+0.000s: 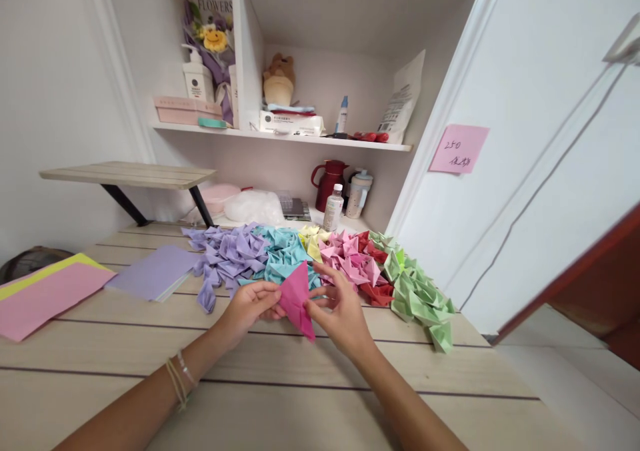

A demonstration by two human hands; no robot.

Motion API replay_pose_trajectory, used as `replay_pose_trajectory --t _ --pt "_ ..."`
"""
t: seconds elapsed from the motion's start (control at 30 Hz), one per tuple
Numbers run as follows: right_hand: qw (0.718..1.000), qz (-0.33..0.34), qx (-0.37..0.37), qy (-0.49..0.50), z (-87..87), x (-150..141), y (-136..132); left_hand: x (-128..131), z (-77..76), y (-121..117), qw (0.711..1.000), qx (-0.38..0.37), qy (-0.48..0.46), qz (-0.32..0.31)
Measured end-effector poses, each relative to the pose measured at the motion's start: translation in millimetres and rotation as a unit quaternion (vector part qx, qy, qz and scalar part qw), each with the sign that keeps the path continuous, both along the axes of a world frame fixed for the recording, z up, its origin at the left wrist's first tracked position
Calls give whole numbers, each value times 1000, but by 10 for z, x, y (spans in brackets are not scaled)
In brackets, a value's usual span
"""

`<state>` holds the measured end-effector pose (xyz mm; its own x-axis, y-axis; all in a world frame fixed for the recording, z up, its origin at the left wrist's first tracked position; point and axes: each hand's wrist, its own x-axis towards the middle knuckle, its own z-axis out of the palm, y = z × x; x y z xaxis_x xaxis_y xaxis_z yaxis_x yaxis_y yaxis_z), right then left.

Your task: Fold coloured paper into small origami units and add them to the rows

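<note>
Head view: we see the left hand (257, 302) pinching a folded magenta paper (296, 296) over the counter (280, 371), before heaped turquoise pieces (286, 248) and pink pieces (350, 256). The right hand (341, 310) curves at the paper's right edge; whether it grips, we cannot tell. We note purple sheets (156, 271) lying leftward.

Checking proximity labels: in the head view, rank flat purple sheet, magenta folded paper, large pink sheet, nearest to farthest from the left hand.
1. Magenta folded paper: in the left hand, at its fingertips.
2. Flat purple sheet: left of that hand.
3. Large pink sheet: farther left, at the picture's edge.
</note>
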<state>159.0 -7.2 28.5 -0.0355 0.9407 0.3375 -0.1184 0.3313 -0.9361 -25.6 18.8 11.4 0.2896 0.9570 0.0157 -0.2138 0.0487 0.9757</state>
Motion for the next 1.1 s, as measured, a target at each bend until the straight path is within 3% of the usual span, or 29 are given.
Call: replay_pose_trajectory --t 0.17,0.47,0.73,0.97,1.1 --pt "994 90 -47 -45 7 67 9 -12 43 -9 998 1 62 -14" --pt "987 -16 32 -154 -58 21 33 14 39 -46 998 -22 57 -31" --pt "983 33 120 -137 -64 27 31 9 86 -119 997 -39 38 -56" --pt "979 179 -17 -99 -89 100 63 4 162 -106 999 9 26 -22" --pt "989 112 4 -95 -91 75 76 1 170 -109 998 34 40 -30"
